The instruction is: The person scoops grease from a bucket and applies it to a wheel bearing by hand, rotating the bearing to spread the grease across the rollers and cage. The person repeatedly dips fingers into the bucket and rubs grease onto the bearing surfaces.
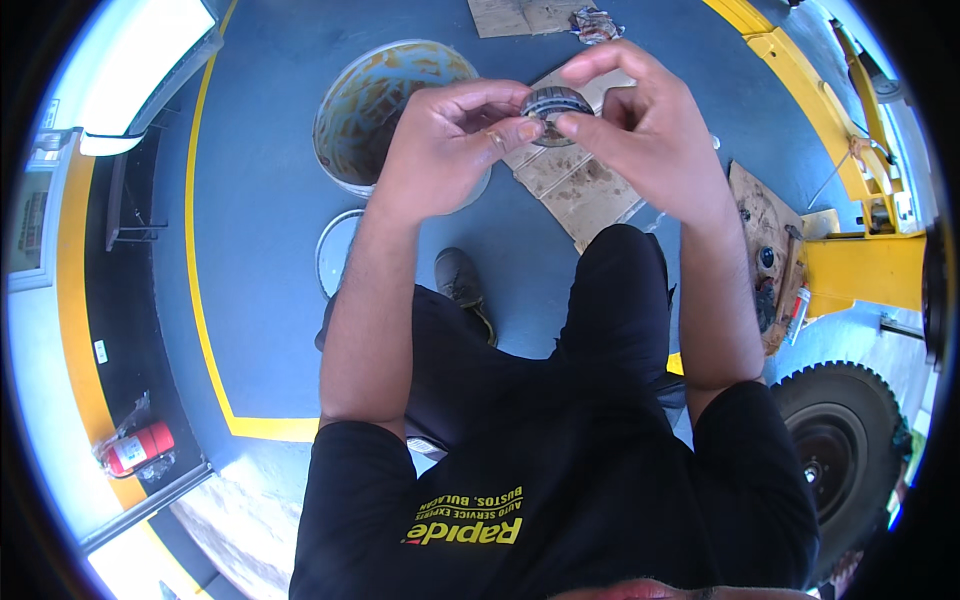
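Note:
Out in front of me, both hands are at a dark metal roller bearing (556, 102), a ring with rollers showing around its side. My left hand (450, 145) grips its left edge, with the thumb at the near rim and the fingers on the far side. At the right edge, the thumb of my right hand (650, 135) presses against the bearing. The right index finger is lifted and bent above it, and the other right fingers are curled, their tips partly hidden. Below the bearing lies a stained cardboard sheet (572, 180) on the blue floor.
A large grease-smeared drum (345, 110) stands at left, with a round lid-like disc (335, 245) nearer me. Another cardboard piece (520, 15) and a crumpled rag (597, 25) lie ahead. At right are a yellow steel frame (870, 270), a dirty board (755, 200) with tools, and a tire (835, 450).

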`<state>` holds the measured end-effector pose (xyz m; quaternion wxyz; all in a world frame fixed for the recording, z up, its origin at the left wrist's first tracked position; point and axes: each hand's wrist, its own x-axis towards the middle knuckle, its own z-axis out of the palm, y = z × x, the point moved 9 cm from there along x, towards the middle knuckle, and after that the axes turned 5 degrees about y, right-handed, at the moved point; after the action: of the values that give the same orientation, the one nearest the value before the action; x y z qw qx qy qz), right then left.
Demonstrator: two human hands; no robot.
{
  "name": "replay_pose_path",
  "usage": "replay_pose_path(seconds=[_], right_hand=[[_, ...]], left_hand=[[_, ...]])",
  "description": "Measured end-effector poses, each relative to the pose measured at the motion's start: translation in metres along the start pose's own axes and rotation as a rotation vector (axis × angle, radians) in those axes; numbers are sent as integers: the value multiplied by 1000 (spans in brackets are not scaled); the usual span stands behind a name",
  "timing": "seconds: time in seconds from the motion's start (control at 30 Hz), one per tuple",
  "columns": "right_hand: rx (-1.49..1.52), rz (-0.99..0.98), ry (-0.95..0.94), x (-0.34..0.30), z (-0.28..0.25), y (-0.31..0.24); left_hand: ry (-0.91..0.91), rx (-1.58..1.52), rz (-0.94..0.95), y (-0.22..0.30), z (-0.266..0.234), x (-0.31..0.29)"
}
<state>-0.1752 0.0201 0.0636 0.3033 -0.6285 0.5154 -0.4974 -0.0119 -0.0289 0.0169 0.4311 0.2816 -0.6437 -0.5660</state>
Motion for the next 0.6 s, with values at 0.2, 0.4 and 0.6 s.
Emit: replay_pose_path(seconds=[0.2, 0.4, 0.6], right_hand=[[-451, -384, 232, -45, 8, -1], [-750, -190, 13, -44, 45, 22], [-55, 12, -141, -49, 62, 33]], left_hand=[[170, 0, -74, -20, -11, 4], [200, -69, -35, -16, -10, 1], [220, -99, -31, -21, -7, 4]])
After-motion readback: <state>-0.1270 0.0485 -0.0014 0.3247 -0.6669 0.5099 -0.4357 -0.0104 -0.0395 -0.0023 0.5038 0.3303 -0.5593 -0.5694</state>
